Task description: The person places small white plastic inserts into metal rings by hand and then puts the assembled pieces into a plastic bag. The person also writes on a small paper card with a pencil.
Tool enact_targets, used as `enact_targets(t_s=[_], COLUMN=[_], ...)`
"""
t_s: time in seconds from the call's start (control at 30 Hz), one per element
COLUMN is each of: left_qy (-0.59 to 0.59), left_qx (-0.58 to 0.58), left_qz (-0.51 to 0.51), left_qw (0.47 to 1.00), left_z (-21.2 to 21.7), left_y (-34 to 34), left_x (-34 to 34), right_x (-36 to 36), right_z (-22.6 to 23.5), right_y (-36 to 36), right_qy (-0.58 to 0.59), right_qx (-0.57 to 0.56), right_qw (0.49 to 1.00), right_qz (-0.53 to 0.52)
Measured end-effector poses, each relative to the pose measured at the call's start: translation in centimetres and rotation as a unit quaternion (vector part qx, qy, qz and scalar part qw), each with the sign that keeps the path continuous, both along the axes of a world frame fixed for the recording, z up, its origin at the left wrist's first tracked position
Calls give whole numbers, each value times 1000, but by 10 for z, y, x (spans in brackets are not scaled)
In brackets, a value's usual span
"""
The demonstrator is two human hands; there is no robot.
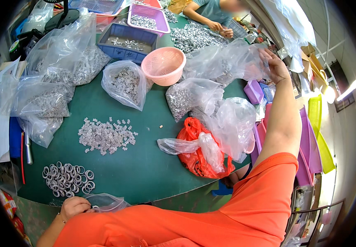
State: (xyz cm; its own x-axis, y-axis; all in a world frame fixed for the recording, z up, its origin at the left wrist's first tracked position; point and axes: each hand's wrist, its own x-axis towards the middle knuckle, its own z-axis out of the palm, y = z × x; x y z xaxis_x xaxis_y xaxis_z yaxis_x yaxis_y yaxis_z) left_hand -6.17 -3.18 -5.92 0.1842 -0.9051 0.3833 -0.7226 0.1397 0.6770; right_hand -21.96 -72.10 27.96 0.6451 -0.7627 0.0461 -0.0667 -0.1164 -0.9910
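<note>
At the table's near edge, my left hand (74,207) is closed on the edge of a small clear plastic bag (111,202); a light ring-like piece shows by the fingertips. Just beyond it lies a pile of silvery rings (68,179). My right arm stretches far out to the right. Its hand (274,66) has its fingers at the end of a large clear plastic bag (231,57), seemingly gripping the film, which is drawn out toward the hand. Small metal pieces (107,136) are spread in a flat heap on the green table (153,164).
Filled clear bags (79,61) stand at the left, and another bag of parts (124,84) sits centrally near a pink basket (163,66). A blue bin (127,43) is behind. A red bag (194,152) lies near the right edge. Across the table, a person (211,16) handles parts.
</note>
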Motion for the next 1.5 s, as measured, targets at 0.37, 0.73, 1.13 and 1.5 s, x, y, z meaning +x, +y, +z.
enact_targets(t_s=[0.37, 0.73, 1.13, 1.5], left_qy=[-12, -11, -14, -11], left_qx=[-4, -10, 1, -9], left_qz=[2, 10, 11, -1], left_qw=[1000, 1000, 1000, 1000], left_z=[1, -5, -4, 1], left_y=[-1, 1, 3, -3], left_x=[0, -1, -1, -1], right_x=[11, 23, 8, -3], right_z=[-1, 9, 11, 7], right_y=[-38, -8, -9, -6], right_qy=[150, 201, 145, -61], right_qx=[37, 78, 103, 66], right_qw=[982, 970, 974, 986], right_qz=[-106, -113, -142, -139])
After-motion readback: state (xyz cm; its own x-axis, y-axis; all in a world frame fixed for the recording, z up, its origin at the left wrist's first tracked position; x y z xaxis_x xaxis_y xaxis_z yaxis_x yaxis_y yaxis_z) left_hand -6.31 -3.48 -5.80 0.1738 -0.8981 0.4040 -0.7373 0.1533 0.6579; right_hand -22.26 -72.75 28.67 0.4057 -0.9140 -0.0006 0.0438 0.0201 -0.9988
